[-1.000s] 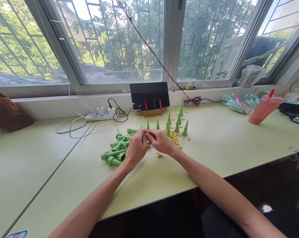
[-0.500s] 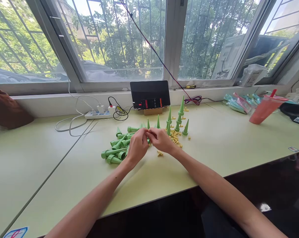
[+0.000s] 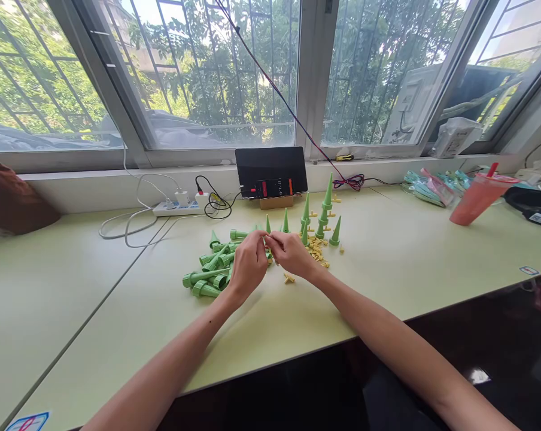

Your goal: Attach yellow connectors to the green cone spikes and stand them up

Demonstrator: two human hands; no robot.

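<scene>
The left hand (image 3: 249,261) and right hand (image 3: 292,254) are pinching close together, fingers nearly closed; I can't tell on what. Tapered green plastic cones (image 3: 207,278) are lying leftward, small yellow T-shaped pieces (image 3: 318,246) rightward.

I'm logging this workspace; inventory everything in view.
Cones: many, green, central
Pegs: many, yellow, beside cones
Tablet: one, black, rear centre
Phone: one, dark, before tablet
Block: one, brown, below phone
Power strip: one, white, rear left
Cables: several, mixed, rear
Cutter: one, yellow and black, sill
Package: one, white, right sill
Packets: several, teal and pink, right
Cup: one, red, right
Labelled item: one, black, right
Bundle: one, brown, left
Table: count unclear, pale green, foreground
Stickers: two, bluish, table edges
Windows: several, grey, behind
Foliage: uncounted, green, outside
Left hand: one, bare, centre
Right hand: one, bare, centre
</scene>
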